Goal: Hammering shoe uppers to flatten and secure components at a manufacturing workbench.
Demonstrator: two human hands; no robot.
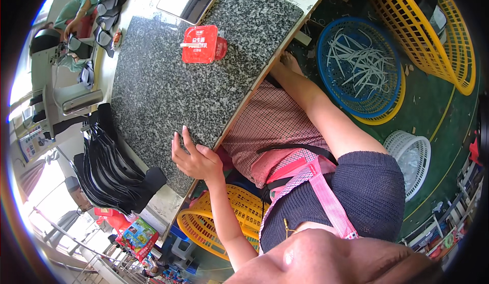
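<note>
- Speckled grey granite tops the table (pixel 168 95) in a crowded workshop, seen from above the seated worker's head.
- Left hand (pixel 192 157) rests at the slab's near edge, fingers loosely spread and slightly curled, holding nothing.
- Right hand (pixel 290 62) reaches down past the far side of the table edge; only its back shows, and whether it grips anything cannot be told.
- Nearest the left hand, a stack of black cut pieces (pixel 114 169) lies fanned at the slab's corner, apart from the fingers and untouched.
- Farther up the slab sit a red sealed snack cup (pixel 204 44) and a phone (pixel 186 3), well apart from both hands.
- Judging by the bare stone between the hands, no piece is laid out yet; the stack appears still waiting.
- Open room is widest at the slab's centre; the stack crowds the near left corner, and a sewing machine (pixel 56 80) stands beyond.
- Below the table, a blue basket (pixel 326 60) of pale strips lies near the right hand, a yellow basket (pixel 433 29) behind it, a white basket (pixel 412 151) beside the elbow, another yellow basket (pixel 224 223) under the left forearm.
</note>
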